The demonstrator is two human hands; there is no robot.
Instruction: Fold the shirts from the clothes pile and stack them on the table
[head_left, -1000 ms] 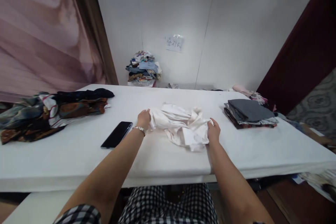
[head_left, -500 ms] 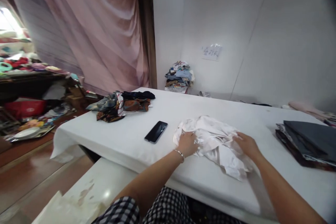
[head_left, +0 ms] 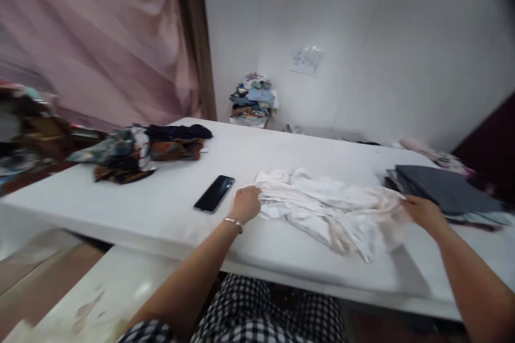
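Garment: our white cloth [head_left: 330, 209] lies crumpled on the surface [head_left: 161, 209], near the phone [head_left: 214, 193].
Axis: long axis runs left to right.
Hands: our left hand [head_left: 246, 204] pinches its left end; our right hand [head_left: 422, 211] grips its right end.

Soft, even light spreads over everything in front of me, no hard glare. Motion blur smears the whole view, worst out past my left hand [head_left: 246, 204] and beyond my right hand [head_left: 422, 212]. The white cloth [head_left: 330, 209] between them looks washed-out, throwing only a faint shadow. Edges bend and darken at the corners.
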